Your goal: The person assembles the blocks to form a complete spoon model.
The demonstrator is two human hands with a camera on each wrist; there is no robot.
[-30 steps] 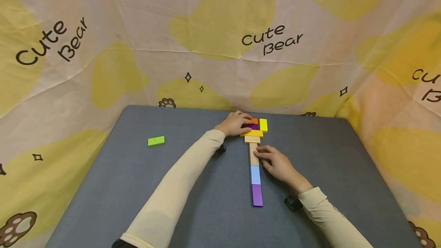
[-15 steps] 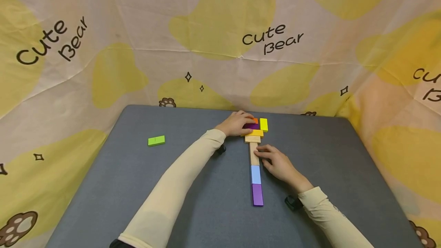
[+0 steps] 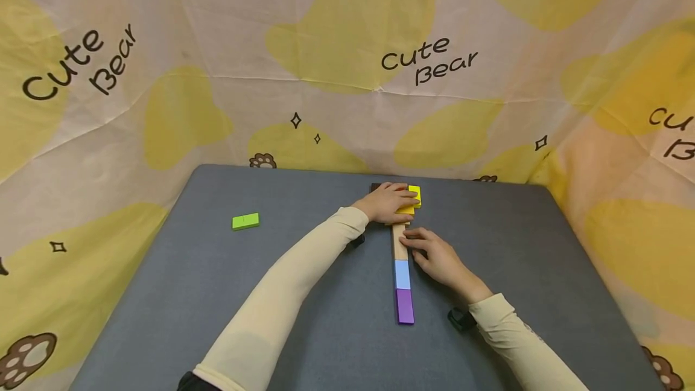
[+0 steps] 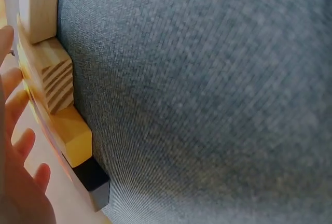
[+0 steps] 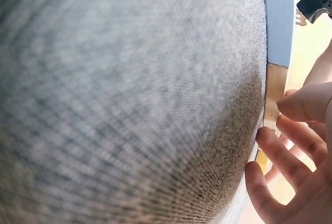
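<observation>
A row of wooden blocks runs up the table. From the near end come a purple block (image 3: 405,306), a light blue block (image 3: 402,274) and a plain wood block (image 3: 399,242). Beyond them, striped plain wood (image 4: 58,81), a golden-yellow block (image 4: 78,136) and a black block (image 4: 94,176) show in the left wrist view. My left hand (image 3: 388,203) lies over this far group, fingers stretched toward the upright yellow block (image 3: 415,193), hiding much of it. My right hand (image 3: 438,258) is beside the plain wood block, fingertips at its right edge, fingers relaxed.
A bright green block (image 3: 246,221) with a line across it lies apart on the left of the grey table (image 3: 179,294). A patterned cloth (image 3: 336,35) hangs behind the table's far edge and at both sides.
My left hand has shifted right and slightly nearer, now covering the orange and dark purple blocks it was beside. A dark block shows behind its wrist. My right hand stays put.
</observation>
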